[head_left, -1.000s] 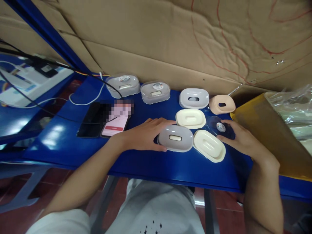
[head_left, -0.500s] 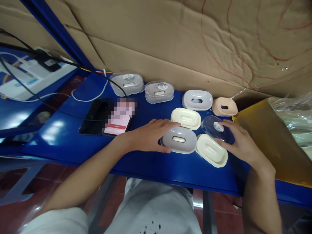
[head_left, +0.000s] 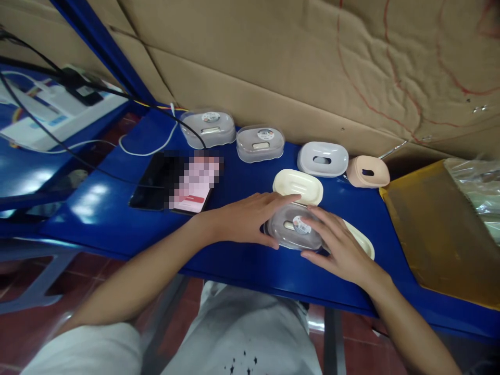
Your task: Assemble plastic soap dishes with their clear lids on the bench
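Head cam — R hand [head_left: 344,251] grips clear lid [head_left: 302,224]

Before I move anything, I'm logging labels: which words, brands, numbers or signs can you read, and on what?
No words, brands or numbers are readable.
Clear lid: round sticker, print too small.
Far-left covered box and neighboring covered box: round stickers, too small.
Phone: mostly pixelated; red bar too small to read.
White power strip: blurred.
Shirt: printed stars, no letters.
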`<state>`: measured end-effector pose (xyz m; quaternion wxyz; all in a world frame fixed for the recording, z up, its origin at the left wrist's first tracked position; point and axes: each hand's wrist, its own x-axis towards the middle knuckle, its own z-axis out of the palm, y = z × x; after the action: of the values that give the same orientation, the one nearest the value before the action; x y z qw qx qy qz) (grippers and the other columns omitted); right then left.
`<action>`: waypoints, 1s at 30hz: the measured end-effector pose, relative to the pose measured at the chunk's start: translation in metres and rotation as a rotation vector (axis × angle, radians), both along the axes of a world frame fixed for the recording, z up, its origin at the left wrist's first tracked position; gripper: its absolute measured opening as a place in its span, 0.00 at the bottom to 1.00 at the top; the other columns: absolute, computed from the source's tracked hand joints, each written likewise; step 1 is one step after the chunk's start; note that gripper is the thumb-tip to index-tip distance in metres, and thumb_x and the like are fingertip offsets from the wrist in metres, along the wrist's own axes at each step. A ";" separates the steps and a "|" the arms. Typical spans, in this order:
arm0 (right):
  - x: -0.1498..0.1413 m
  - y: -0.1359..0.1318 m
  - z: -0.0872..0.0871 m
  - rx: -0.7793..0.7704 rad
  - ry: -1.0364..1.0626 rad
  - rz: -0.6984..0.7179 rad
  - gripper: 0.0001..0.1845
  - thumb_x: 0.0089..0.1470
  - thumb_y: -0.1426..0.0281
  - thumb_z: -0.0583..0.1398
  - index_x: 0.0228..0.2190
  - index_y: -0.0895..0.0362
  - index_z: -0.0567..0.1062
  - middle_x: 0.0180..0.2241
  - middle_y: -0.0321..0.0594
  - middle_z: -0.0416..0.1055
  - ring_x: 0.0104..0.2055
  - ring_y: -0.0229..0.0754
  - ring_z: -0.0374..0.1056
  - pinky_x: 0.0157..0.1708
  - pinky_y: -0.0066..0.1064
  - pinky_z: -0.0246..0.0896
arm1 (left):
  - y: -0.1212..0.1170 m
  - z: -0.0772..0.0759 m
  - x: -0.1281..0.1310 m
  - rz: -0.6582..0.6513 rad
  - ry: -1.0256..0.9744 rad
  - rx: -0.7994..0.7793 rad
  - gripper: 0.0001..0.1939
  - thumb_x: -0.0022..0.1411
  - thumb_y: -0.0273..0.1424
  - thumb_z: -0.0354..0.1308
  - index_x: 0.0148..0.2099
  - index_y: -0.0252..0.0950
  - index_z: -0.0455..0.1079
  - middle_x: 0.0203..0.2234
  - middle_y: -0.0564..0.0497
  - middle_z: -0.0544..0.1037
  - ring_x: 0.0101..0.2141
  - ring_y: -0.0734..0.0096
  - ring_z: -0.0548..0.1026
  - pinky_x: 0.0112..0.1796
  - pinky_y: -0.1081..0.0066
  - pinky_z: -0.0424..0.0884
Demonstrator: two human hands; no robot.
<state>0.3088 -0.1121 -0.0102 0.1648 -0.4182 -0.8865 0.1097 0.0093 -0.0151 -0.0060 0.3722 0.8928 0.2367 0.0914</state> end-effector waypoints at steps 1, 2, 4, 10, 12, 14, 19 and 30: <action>-0.001 0.001 -0.001 0.007 0.004 0.003 0.40 0.69 0.56 0.64 0.74 0.47 0.56 0.73 0.54 0.61 0.74 0.62 0.60 0.66 0.60 0.65 | 0.000 0.000 0.000 -0.003 -0.017 -0.013 0.58 0.64 0.45 0.75 0.82 0.50 0.42 0.75 0.40 0.62 0.72 0.43 0.63 0.69 0.49 0.58; -0.002 0.001 -0.001 0.013 0.002 0.008 0.41 0.70 0.57 0.64 0.75 0.47 0.55 0.73 0.54 0.61 0.74 0.62 0.60 0.66 0.60 0.65 | 0.001 0.000 -0.001 -0.005 -0.032 -0.028 0.57 0.64 0.44 0.75 0.82 0.50 0.43 0.74 0.40 0.63 0.72 0.44 0.63 0.69 0.50 0.59; -0.005 0.002 -0.001 0.029 -0.019 0.017 0.42 0.70 0.56 0.63 0.76 0.46 0.53 0.73 0.54 0.61 0.73 0.62 0.61 0.66 0.60 0.65 | 0.001 0.002 -0.001 -0.006 -0.046 -0.058 0.56 0.64 0.42 0.75 0.81 0.52 0.44 0.73 0.41 0.64 0.72 0.46 0.64 0.69 0.52 0.60; -0.007 0.003 -0.001 0.125 -0.107 0.036 0.46 0.71 0.56 0.62 0.78 0.46 0.46 0.71 0.55 0.65 0.72 0.65 0.63 0.66 0.61 0.66 | 0.001 0.009 0.000 -0.017 0.009 -0.012 0.54 0.64 0.40 0.75 0.81 0.52 0.46 0.73 0.42 0.64 0.71 0.46 0.65 0.68 0.49 0.60; -0.007 0.004 -0.001 0.151 -0.112 0.046 0.48 0.70 0.55 0.62 0.79 0.47 0.45 0.70 0.55 0.66 0.72 0.65 0.63 0.65 0.60 0.67 | -0.001 0.010 0.002 -0.015 0.052 0.028 0.52 0.65 0.41 0.74 0.80 0.52 0.48 0.72 0.42 0.65 0.69 0.44 0.67 0.67 0.47 0.61; -0.007 0.004 -0.001 0.170 -0.111 0.055 0.48 0.70 0.54 0.62 0.79 0.46 0.45 0.70 0.55 0.67 0.71 0.66 0.64 0.64 0.60 0.68 | -0.003 0.012 0.003 -0.021 0.098 0.069 0.49 0.66 0.40 0.73 0.79 0.52 0.49 0.73 0.42 0.64 0.68 0.44 0.68 0.66 0.47 0.61; -0.010 0.003 0.000 0.165 -0.119 0.037 0.46 0.70 0.54 0.62 0.78 0.45 0.46 0.70 0.54 0.66 0.71 0.66 0.64 0.63 0.62 0.69 | -0.007 0.014 0.004 -0.021 0.145 0.147 0.47 0.66 0.37 0.71 0.79 0.49 0.50 0.73 0.42 0.64 0.66 0.44 0.70 0.64 0.50 0.63; -0.020 -0.003 -0.004 0.149 -0.212 -0.002 0.50 0.69 0.56 0.63 0.79 0.46 0.43 0.73 0.56 0.61 0.73 0.70 0.59 0.64 0.66 0.67 | -0.009 0.017 0.002 -0.024 0.179 0.202 0.51 0.67 0.37 0.70 0.81 0.52 0.43 0.73 0.43 0.63 0.64 0.45 0.72 0.64 0.51 0.63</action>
<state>0.2891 -0.1149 -0.0147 0.1010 -0.4148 -0.9043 -0.0011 0.0118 -0.0238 0.0110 0.2591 0.9331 0.2477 0.0305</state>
